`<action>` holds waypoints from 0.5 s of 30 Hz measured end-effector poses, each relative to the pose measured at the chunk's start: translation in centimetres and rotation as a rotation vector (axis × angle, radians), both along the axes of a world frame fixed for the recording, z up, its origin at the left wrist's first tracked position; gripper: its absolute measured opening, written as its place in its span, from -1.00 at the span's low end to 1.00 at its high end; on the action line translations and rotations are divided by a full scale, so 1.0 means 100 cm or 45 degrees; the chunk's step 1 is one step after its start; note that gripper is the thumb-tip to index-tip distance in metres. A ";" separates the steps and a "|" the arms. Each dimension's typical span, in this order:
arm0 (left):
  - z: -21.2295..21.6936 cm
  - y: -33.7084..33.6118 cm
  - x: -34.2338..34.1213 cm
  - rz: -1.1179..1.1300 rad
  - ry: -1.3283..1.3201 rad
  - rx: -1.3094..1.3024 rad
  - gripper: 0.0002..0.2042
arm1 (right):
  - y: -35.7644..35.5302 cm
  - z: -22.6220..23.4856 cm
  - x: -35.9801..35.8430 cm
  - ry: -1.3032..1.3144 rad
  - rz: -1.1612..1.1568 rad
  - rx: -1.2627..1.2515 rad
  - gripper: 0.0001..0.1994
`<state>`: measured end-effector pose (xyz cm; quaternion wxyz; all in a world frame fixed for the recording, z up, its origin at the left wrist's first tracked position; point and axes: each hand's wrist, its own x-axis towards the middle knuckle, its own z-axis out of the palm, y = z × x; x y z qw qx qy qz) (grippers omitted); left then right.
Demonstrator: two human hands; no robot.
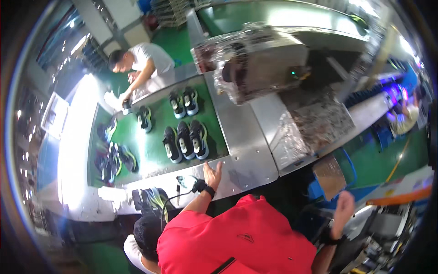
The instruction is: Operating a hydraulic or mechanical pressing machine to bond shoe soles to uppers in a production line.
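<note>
My left hand (pixel 212 176) is over the metal edge of a green conveyor belt (pixel 146 160), its fingers spread and nothing in it. Just beyond its fingertips stand three dark sneakers (pixel 185 140) with pale soles, side by side. A pale blue and black item (pixel 187 182), its kind unclear, shows beside my left wrist. My right hand (pixel 344 208) is raised off to the right, away from the belt, near a brown cardboard piece (pixel 329 177). Its fingers are blurred and foreshortened, and no held thing shows. Black bands circle both wrists, and a cable runs from the left one.
Another pair of sneakers (pixel 184 102) stands farther up the belt, with several more at the left. Across it, a person in white (pixel 148 64) handles a shoe. Another person's dark-haired head (pixel 148 237) is close at my left. A plastic-wrapped machine (pixel 260 59) stands beyond the metal plate.
</note>
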<state>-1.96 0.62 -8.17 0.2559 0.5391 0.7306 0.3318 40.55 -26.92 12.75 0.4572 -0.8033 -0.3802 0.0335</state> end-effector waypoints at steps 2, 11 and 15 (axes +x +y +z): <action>0.011 0.029 -0.014 0.138 0.012 -0.005 -0.13 | 0.060 0.020 0.059 -0.168 0.006 -0.032 -0.74; -0.025 0.167 -0.051 0.360 0.211 -0.195 -0.48 | 0.283 0.013 0.254 -0.397 0.187 -0.585 -0.61; -0.024 0.179 -0.062 0.452 0.093 -0.284 -0.45 | 0.293 -0.026 0.271 -0.473 -0.087 -0.622 -0.56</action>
